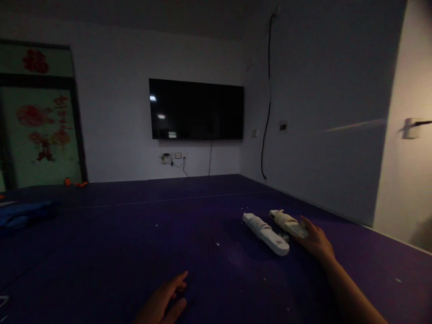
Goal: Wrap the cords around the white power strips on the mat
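Note:
Two long white plastic parts lie side by side on a wide dark purple table (pixel 135 243). My right hand (pixel 315 243) reaches forward and its fingers rest on the near end of the right-hand white part (pixel 286 222). The left-hand white part (pixel 266 233) lies just beside it, untouched. At the bottom edge my left hand (pixel 165 301) lies flat on the table, fingers stretched out, holding nothing.
A dark television (pixel 196 110) hangs on the far wall above a socket with cables. A blue object (pixel 23 213) lies at the table's left edge, and small orange bits (pixel 74 182) sit at the far left. Small white flecks dot the table.

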A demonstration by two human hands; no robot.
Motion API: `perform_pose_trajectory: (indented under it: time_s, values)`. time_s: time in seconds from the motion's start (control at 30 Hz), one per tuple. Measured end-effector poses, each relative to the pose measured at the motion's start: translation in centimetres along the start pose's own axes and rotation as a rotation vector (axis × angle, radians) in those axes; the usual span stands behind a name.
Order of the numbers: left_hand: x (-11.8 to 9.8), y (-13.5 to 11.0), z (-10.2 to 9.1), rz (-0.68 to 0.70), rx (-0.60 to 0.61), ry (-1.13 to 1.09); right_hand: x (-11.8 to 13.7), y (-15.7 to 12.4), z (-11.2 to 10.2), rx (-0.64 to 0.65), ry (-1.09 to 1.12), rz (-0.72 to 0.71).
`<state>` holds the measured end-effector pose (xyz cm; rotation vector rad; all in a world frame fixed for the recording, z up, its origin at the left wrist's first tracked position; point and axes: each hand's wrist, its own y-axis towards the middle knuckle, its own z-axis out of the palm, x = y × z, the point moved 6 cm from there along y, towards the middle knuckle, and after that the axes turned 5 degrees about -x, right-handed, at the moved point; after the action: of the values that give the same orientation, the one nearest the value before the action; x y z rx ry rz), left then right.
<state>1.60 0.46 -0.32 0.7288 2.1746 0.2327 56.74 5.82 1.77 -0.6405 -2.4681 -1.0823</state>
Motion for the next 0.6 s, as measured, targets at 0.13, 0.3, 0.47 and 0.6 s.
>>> perform_pose_trajectory:
  time_s: [0.13, 0.3, 0.47, 0.6]
  values:
    - [0.0, -0.3, -0.1, -0.003, 0.000, 0.015, -0.3, -0.1, 0.0, -0.019, 0.023, 0.030]
    - [-0.3, -0.3, -0.3, -0.009, 0.003, 0.029, 0.1, -0.5, -0.4, -0.032, 0.078, 0.106]
    - [-0.2, -0.2, -0.2, -0.019, 0.017, 0.038, 1.1, -0.9, -1.1, -0.068, 0.166, 0.077]
    - [-0.3, -0.3, -0.2, -0.007, 0.017, 0.032, 0.8, -0.9, -1.2, -0.091, 0.228, 0.088]
